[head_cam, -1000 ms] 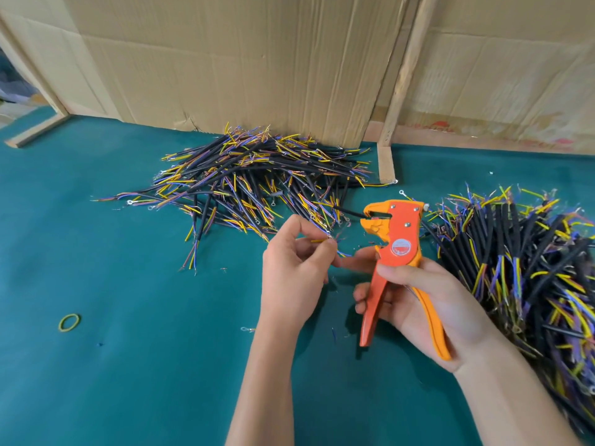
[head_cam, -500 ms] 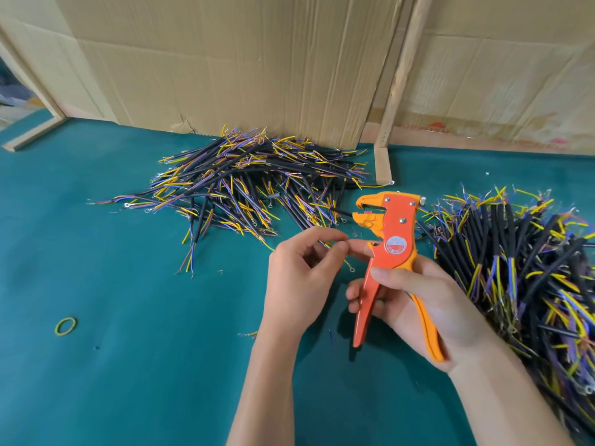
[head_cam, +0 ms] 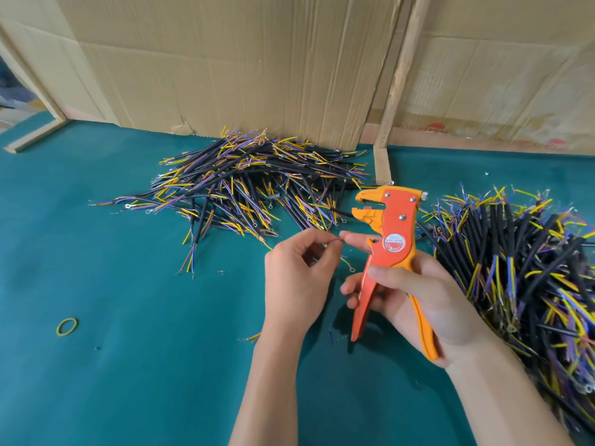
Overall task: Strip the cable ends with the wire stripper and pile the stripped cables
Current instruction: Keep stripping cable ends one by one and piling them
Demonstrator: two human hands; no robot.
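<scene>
Head view looking down on my two hands over the teal table (head_cam: 128, 365), and much of what matters is small or covered. My left hand (head_cam: 297, 278) has its fingers curled, thumb and forefinger pinching something thin near the tip of my right forefinger; it looks like a bare strand, but it is too fine to say which wire it is, and the rest of the cable is hidden behind my knuckles. My right hand (head_cam: 415, 304) grips the orange wire stripper (head_cam: 391, 249) by its handles, head up and tilted away from me, its mouth parted and pointing left; my palm covers most of the right handle. A black cable end (head_cam: 341, 213) lies just beside the mouth, and I cannot tell if it is inside it

Beyond my left hand, against the cardboard wall (head_cam: 225, 66), lies the far pile of cables (head_cam: 251, 181), black sheaths with yellow, blue and purple cores fanning out. At my right sits the larger heap of cables (head_cam: 521, 278), cut off by the right edge and partly behind my right forearm. A wooden strip (head_cam: 399, 82) stands between the cardboard sheets

On the left the cloth runs open to the edge, holding only a yellow rubber band (head_cam: 67, 326) and a few scraps near my left wrist. Both forearms leave the bottom edge
</scene>
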